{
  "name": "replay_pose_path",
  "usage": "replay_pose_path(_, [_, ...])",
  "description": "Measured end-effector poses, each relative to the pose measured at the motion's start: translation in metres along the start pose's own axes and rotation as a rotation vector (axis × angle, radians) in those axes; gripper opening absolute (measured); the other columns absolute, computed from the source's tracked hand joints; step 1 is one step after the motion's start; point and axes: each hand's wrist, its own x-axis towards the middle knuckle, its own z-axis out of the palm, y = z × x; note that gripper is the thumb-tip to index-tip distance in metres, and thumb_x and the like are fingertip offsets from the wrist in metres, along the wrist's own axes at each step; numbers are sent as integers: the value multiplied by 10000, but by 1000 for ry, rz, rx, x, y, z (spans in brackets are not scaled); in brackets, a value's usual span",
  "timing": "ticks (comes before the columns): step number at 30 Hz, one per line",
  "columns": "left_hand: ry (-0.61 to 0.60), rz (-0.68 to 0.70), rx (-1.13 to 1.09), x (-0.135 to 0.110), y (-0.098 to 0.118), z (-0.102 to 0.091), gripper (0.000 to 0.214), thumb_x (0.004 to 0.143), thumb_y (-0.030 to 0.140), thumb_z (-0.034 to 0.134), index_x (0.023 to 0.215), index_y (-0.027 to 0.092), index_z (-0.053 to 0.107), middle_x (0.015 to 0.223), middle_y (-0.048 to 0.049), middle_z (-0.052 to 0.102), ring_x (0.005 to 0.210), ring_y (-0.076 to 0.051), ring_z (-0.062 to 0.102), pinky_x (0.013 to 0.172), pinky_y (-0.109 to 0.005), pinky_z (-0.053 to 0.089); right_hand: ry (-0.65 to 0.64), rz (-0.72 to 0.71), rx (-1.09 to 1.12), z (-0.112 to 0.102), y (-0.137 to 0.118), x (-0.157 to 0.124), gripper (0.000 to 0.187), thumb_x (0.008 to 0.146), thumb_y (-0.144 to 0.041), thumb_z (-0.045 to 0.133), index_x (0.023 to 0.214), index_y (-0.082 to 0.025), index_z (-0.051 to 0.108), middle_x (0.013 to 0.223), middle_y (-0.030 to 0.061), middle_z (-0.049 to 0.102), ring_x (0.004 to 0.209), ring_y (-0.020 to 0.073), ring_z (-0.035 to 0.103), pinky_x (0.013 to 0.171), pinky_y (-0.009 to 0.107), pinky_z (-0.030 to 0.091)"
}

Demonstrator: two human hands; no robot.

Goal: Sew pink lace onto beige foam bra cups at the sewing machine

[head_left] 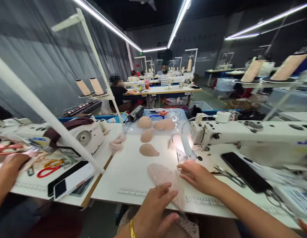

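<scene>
My left hand [155,206] is over the near edge of the table, its fingers apart, resting on or just above a piece of sheer pale pink fabric [162,175]. This fabric lies loosely on the table, and more lace hangs by my lap. My right hand [197,176] is beside the lit needle area of the sewing machine [242,138]. Its fingers are stretched out, close to the fabric's right side; whether they touch it is unclear. Beyond the hands lie a flat beige bra cup [148,149] and a second cup [147,135].
More cups [145,122] sit on a clear plastic lid [131,128] at the back. Right of my hand are thread snips [230,177] and a black phone [245,172]. A measuring tape [132,191] runs along the front edge. At left, a co-worker's hand [16,162] works beside red-handled scissors [48,169].
</scene>
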Motion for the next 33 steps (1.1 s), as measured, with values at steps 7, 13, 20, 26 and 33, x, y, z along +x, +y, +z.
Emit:
replay_pose_path(7, [194, -423, -182, 59, -54, -4, 630, 866, 531, 663, 1382, 178, 588, 1316, -174, 655, 1220, -391, 614, 1053, -627, 482, 129, 190, 197, 26, -19, 9, 206, 890, -191, 713, 1094, -181, 688, 927, 63, 674, 948, 255, 622, 850, 385, 488])
replay_pose_path(13, [40, -362, -762, 99, -32, 4, 372, 758, 531, 765, 907, 192, 733, 1017, -81, 719, 1006, -297, 660, 950, -463, 538, 185, 230, 510, 21, -25, 1, 123, 959, -265, 631, 1055, -214, 690, 872, 2, 681, 804, 166, 619, 759, 288, 472])
replay_pose_path(20, [172, -510, -1057, 96, -14, 12, 456, 767, 611, 770, 868, 186, 640, 834, -23, 654, 766, -185, 605, 690, -294, 516, 259, 363, 742, 19, -19, -9, 210, 898, -404, 672, 853, -203, 636, 760, -22, 584, 751, 164, 547, 714, 288, 418])
replay_pose_path(26, [44, -467, -1042, 83, -9, 1, 587, 814, 715, 697, 719, 218, 398, 611, 72, 391, 570, -108, 391, 537, -219, 329, 272, 381, 1055, 20, -36, 4, 362, 961, -586, 560, 894, -234, 508, 649, -42, 587, 617, 156, 533, 637, 283, 411])
replay_pose_path(33, [61, -228, 9, 109, -89, -54, 223, 912, 354, 621, 1091, 221, 634, 1167, -89, 711, 1101, -280, 663, 975, -425, 526, 309, 442, 965, 33, -7, 20, 323, 931, -551, 561, 886, -236, 508, 590, -65, 557, 533, 155, 497, 580, 293, 371])
